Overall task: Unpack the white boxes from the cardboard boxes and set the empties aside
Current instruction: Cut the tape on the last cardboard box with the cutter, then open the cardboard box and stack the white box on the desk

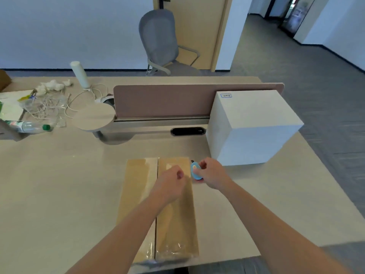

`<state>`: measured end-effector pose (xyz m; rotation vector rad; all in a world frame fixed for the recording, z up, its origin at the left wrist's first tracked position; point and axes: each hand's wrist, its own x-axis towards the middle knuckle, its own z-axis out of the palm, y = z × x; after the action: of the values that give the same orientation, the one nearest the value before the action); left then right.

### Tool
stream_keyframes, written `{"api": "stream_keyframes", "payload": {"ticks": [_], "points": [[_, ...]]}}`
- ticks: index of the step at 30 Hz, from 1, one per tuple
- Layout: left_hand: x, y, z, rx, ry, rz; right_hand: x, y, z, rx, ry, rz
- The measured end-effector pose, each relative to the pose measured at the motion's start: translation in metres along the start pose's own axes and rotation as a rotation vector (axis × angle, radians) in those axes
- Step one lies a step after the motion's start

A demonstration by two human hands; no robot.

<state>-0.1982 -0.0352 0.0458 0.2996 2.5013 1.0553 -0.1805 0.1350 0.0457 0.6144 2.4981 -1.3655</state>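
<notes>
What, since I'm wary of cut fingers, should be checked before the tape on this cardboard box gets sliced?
1. Cardboard box lies flat on the desk, flaps taped: ok.
2. Blue cutter gripped in the right hand: ok.
3. Blade extended: cannot tell.
4. Left hand clear of the cutter: not ok, it is right beside it over the box.
5. White box stands off to the side: ok.
</notes>
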Motion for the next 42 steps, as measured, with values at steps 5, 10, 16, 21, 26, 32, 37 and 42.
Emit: {"api": "stream_keyframes", "payload": {"ticks": [5, 10, 16, 21, 26, 32, 37, 42], "points": [[-0.040, 0.028, 0.058, -0.011, -0.137, 0.097, -0.071, 0.070, -0.019, -0.056, 0.173, 0.146], [-0.065, 0.046, 0.108, 0.028, -0.252, 0.118, -0.109, 0.140, -0.031, -0.078, 0.228, 0.287], [-0.068, 0.045, 0.168, 0.107, -0.295, 0.038, -0.109, 0.202, -0.021, -0.162, 0.155, 0.352], [-0.051, 0.032, 0.205, 0.104, -0.283, -0.116, -0.084, 0.242, -0.003, -0.221, 0.117, 0.320], [-0.039, 0.020, 0.226, 0.095, -0.257, -0.240, -0.066, 0.256, 0.006, -0.247, 0.082, 0.293], [-0.040, 0.010, 0.237, 0.107, -0.224, -0.320, -0.054, 0.264, 0.009, -0.303, 0.019, 0.302], [-0.047, 0.017, 0.233, 0.109, -0.190, -0.319, -0.058, 0.269, 0.005, -0.287, 0.012, 0.265], [-0.065, 0.048, 0.202, 0.120, -0.125, -0.205, -0.069, 0.246, -0.022, -0.223, 0.090, 0.182]]}}
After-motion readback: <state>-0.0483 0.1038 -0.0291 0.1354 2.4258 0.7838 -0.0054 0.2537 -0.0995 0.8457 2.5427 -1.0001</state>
